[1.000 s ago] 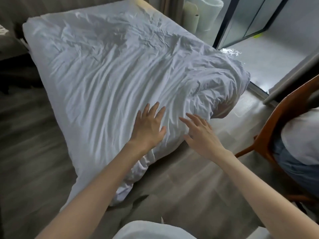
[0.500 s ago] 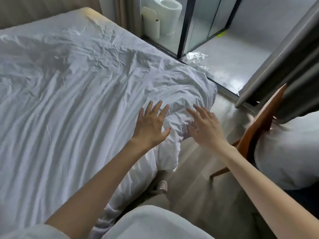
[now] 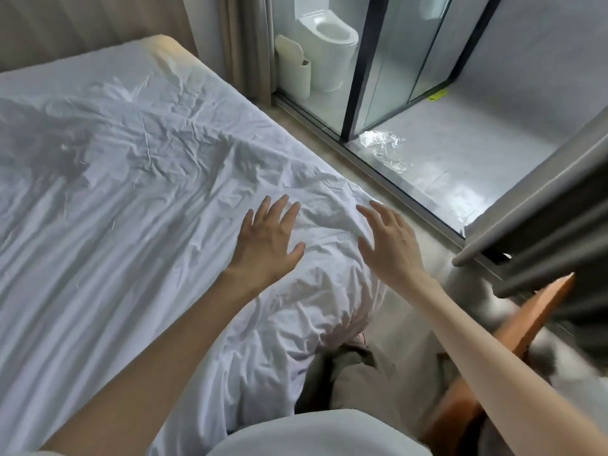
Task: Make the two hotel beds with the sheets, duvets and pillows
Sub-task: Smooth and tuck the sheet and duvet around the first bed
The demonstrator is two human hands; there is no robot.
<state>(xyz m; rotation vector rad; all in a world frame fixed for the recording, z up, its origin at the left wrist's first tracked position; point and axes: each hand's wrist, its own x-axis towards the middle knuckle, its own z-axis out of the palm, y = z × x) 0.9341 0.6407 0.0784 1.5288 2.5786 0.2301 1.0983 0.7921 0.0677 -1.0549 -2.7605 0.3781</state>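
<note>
**Smoothing the duvet at the bed's near corner**

One white duvet (image 3: 131, 209) lies creased across the one bed (image 3: 164, 49) in view; it bunches thickly at the near right corner. The left hand (image 3: 266, 241) rests flat on that bunch, fingers (image 3: 279, 210) spread and released. The right hand (image 3: 390, 248) is spread wide at the corner's edge, grasping nothing; whether it touches I cannot tell. One wooden chair (image 3: 526, 327) stands just beside the bed. The step looks like flattening the duvet; next, probably pull the corner square and sweep the creases outward. No pillows show; the second bed is unseen.
</note>
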